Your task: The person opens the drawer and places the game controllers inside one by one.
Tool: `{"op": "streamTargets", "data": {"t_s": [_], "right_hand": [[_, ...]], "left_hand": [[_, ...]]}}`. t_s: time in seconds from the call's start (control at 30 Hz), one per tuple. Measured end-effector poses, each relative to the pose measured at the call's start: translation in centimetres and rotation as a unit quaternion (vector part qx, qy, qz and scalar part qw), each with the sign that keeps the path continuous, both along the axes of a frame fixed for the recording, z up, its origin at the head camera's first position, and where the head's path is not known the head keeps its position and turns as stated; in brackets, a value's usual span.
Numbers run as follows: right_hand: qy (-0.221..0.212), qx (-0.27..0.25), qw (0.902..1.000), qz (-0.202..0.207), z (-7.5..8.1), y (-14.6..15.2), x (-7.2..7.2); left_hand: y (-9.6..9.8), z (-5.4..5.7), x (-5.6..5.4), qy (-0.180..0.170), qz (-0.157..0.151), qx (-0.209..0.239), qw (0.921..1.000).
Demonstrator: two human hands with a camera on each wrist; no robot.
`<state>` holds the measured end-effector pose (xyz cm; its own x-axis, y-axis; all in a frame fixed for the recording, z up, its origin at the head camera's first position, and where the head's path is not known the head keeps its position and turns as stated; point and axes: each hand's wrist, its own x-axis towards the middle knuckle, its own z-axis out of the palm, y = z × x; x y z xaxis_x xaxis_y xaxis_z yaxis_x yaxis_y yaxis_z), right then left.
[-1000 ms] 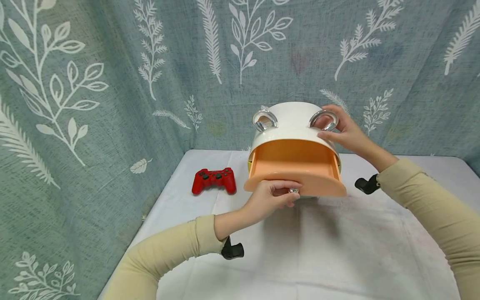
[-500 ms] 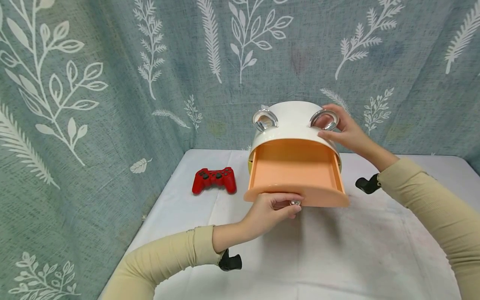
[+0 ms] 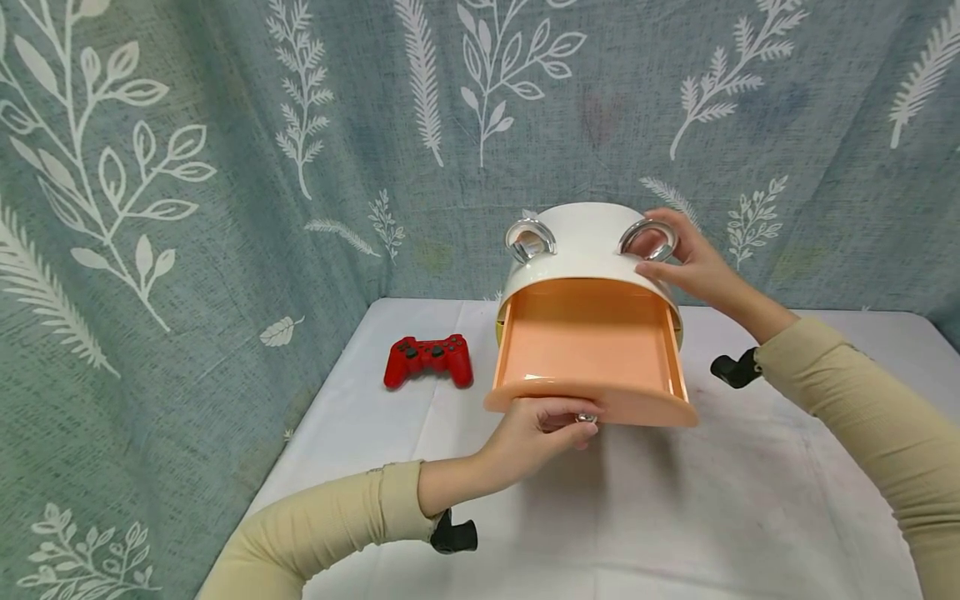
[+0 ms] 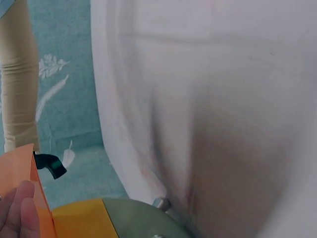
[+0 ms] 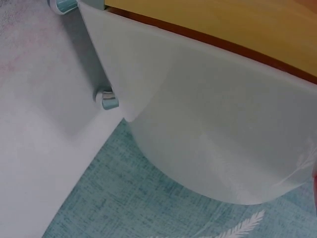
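Note:
A white rounded drawer box (image 3: 588, 237) with two silver ring-shaped ears stands in the head view, its peach drawer (image 3: 585, 346) pulled well out and bare inside. My left hand (image 3: 525, 442) pinches the small silver knob (image 3: 587, 418) on the drawer front, thumb below and fingers above. Up at the box's right ear (image 3: 651, 237), my right hand (image 3: 693, 258) holds on, thumb on the white top and fingers behind the ring. In the left wrist view, curled fingertips (image 4: 25, 208) show against the peach drawer front. The right wrist view shows mostly the box's white side (image 5: 213, 114).
Left of the box, a red game controller (image 3: 428, 361) lies on the white tablecloth (image 3: 675, 517). Short silver feet (image 5: 106, 99) hold the box up. A green-blue leaf-patterned curtain (image 3: 345, 125) hangs behind the table and along its left side.
The drawer has slid further out toward me and downward in the head view, my left hand moving with its knob. The right hand, box and controller stay put.

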<state>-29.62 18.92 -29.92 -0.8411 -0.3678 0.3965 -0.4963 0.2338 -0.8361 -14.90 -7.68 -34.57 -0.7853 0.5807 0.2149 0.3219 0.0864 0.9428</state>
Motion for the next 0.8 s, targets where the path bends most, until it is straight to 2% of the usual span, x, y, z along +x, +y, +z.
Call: {"op": "streamTargets", "data": {"t_s": [0.3,0.53,0.63,0.8], "right_hand": [[0.008,-0.002,0.9999,0.006,-0.1,0.0,0.0],[0.011,0.001,0.9999,0.005,-0.1,0.0,0.0],[0.008,-0.001,0.9999,0.006,-0.1,0.0,0.0],[0.012,-0.003,0.9999,0.005,-0.1,0.0,0.0]], "left_hand": [[-0.4,0.6,0.1,0.002,-0.004,-0.033,0.9994],[-0.9,2.0,0.5,-0.03,-0.024,-0.026,0.9989],[-1.3,3.2,0.6,-0.003,-0.024,-0.029,0.9993],[-2.2,5.6,0.2,0.089,-0.004,-0.039,0.9953]]}}
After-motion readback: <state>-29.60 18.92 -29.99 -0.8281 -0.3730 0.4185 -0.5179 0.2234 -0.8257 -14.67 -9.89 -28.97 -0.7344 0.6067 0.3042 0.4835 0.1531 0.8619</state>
